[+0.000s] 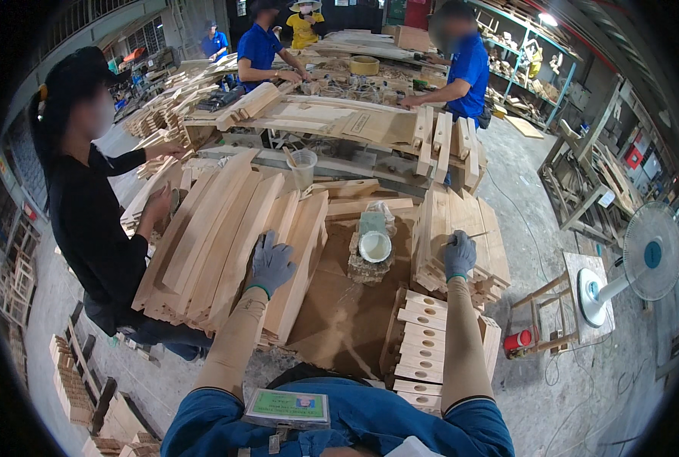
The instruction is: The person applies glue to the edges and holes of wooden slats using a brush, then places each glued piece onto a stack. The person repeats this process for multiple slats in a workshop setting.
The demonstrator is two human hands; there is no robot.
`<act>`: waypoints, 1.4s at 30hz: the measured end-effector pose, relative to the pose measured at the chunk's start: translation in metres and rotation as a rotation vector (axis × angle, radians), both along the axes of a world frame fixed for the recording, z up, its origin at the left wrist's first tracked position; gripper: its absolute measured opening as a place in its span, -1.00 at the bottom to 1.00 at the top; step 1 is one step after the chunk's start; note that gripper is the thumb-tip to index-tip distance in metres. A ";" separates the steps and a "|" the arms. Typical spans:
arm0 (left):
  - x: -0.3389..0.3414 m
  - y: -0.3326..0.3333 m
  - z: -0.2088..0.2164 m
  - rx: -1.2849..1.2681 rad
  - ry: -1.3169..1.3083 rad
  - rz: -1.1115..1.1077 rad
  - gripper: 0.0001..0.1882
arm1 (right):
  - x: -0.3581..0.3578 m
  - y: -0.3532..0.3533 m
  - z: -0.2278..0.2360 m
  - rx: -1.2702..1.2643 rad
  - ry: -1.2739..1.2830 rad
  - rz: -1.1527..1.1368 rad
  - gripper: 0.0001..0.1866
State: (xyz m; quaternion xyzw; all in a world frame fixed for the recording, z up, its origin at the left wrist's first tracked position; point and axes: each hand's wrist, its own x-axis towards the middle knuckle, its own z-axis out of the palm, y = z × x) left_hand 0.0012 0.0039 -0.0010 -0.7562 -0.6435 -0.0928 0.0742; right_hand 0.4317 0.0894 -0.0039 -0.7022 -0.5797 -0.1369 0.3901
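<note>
Left hand [271, 265] lay on the left planks [229, 236]; couldn't tell if it gripped. Right hand [459, 256] was closed around a thin stick [480, 234], over the right planks [465, 215]. Between stacks, white cup [374, 260] held whitish stuff. Farther back, cloudy tub [304, 180] held a wooden handle [288, 155].

A white fan [651, 255] stands on a wooden stool [571, 266], a red container [517, 340] near its legs.
</note>
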 end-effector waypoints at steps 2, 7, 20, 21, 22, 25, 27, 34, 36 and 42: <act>-0.001 0.000 0.000 -0.017 0.016 0.009 -0.68 | 0.000 0.000 0.000 0.009 0.006 0.010 -0.95; 0.000 0.000 -0.001 -0.039 0.088 0.036 -0.57 | 0.000 0.001 -0.002 0.001 -0.004 0.008 -0.93; -0.003 -0.001 0.000 -0.058 0.107 0.050 -0.65 | -0.001 0.004 -0.004 0.006 -0.008 0.033 -0.93; -0.003 -0.001 -0.001 -0.061 0.101 0.054 -0.66 | -0.001 0.004 -0.004 0.012 -0.008 0.034 -0.93; -0.003 -0.001 -0.001 -0.064 0.096 0.059 -0.66 | -0.001 0.004 -0.004 0.019 -0.008 0.036 -0.93; 0.001 0.002 0.000 -0.068 0.102 0.045 -0.56 | 0.008 0.004 -0.005 0.010 -0.029 0.018 -0.93; -0.004 -0.001 -0.001 -0.043 0.096 0.050 -0.57 | 0.001 0.005 -0.005 0.003 -0.020 0.025 -0.93; -0.004 -0.004 0.001 0.036 0.048 0.020 -0.70 | -0.003 0.004 -0.002 -0.042 -0.003 0.043 -0.92; -0.001 -0.002 0.003 0.030 0.032 0.000 -0.71 | 0.002 0.004 -0.002 -0.026 -0.025 0.017 -0.91; -0.003 -0.003 0.000 0.109 -0.023 -0.040 -0.75 | -0.001 0.004 -0.002 0.020 -0.019 0.022 -0.90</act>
